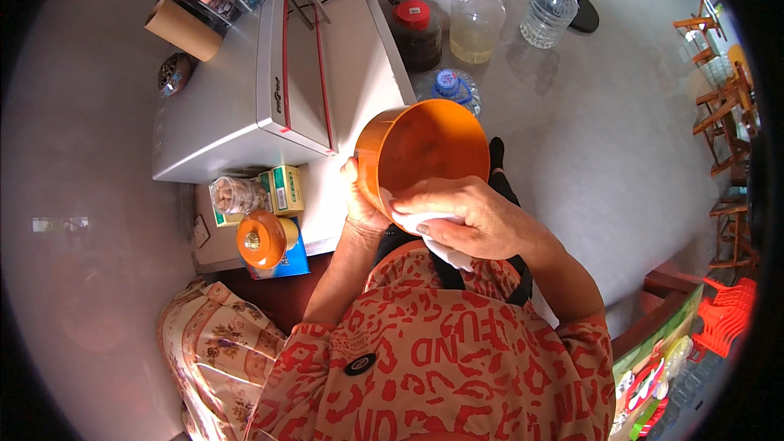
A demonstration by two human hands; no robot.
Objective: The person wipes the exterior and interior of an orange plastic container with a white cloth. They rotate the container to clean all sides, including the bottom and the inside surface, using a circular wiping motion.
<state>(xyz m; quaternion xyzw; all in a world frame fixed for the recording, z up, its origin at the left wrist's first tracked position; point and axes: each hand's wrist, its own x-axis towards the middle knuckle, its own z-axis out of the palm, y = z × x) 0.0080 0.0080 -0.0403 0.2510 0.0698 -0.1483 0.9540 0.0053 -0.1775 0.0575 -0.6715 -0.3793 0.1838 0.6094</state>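
In front of my body is a round, deep orange canister (370,151), its open mouth tilted up toward me. My left hand (361,202) is wrapped round its left side and lower edge. A white cloth (451,256) is bunched in my right hand (469,211), which presses it over the near rim. My right fingertips reach just inside the rim. To the left, an orange lid (260,241) with a gold knob rests over a blue box (292,261).
A silver appliance (220,126) stands on the white counter (357,57), with a glass jar (237,194) and small boxes (287,188) beside it. Large bottles (477,20) stand on the floor ahead. Wooden chairs (723,126) line the far right; a patterned cloth (214,343) hangs at lower left.
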